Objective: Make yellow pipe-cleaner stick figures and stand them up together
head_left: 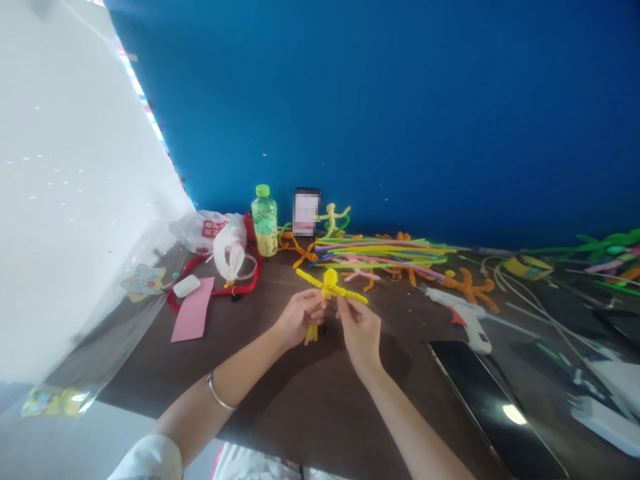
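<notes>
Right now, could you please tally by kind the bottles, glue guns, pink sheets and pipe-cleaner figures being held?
bottle: 1
glue gun: 1
pink sheet: 1
yellow pipe-cleaner figure, pinched between left hand and right hand: 1
Total: 4

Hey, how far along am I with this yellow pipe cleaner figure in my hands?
Done: the yellow fuzzy pipe-cleaner figure already shows a head, spread arms and legs, and finished-looking orange pipe-cleaner figures lie on the dark brown table. In hand: the left hand and right hand pinch the figure's middle. Left: a bundle of straight coloured pipe cleaners lies unused behind it.
</notes>
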Demonstrator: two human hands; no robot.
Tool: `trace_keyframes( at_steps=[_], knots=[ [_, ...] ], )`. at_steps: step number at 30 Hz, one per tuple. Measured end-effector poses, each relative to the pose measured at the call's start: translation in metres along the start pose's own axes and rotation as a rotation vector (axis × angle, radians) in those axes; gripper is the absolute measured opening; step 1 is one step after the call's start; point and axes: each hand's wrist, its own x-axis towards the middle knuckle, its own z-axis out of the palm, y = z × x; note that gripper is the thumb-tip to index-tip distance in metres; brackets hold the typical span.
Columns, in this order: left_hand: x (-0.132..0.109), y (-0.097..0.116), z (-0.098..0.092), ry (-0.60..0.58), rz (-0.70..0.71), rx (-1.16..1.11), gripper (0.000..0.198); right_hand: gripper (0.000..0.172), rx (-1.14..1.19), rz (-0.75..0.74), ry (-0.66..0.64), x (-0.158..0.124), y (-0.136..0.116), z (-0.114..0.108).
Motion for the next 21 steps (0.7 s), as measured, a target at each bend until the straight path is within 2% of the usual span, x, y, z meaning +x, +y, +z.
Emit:
trace_keyframes(
  at_steps=[3,6,10,14,18,21],
  knots=[
    [0.001,-0.001,0.000,0.062,0.049,0.048,0.026,0.025,0.182,0.082,-0.019,0.002,0.004,0.001],
    [0.002,-0.005,-0.001,0.090,0.078,0.098,0.031,0.027,0.286,0.103,-0.037,0.002,0.006,0.001],
    [0.003,-0.007,-0.003,0.102,0.093,0.122,0.032,0.028,0.226,0.060,-0.049,0.002,0.001,0.000],
    [0.004,-0.004,-0.005,0.116,0.089,0.115,0.032,0.019,0.083,-0.088,-0.096,0.003,-0.005,-0.005],
    [0.004,0.002,-0.006,0.132,0.100,0.127,0.034,0.025,0.165,-0.186,-0.282,0.007,-0.004,-0.013],
    [0.004,0.005,-0.006,0.149,0.116,0.179,0.037,0.029,0.337,-0.096,-0.394,0.012,-0.002,-0.015]
  ],
)
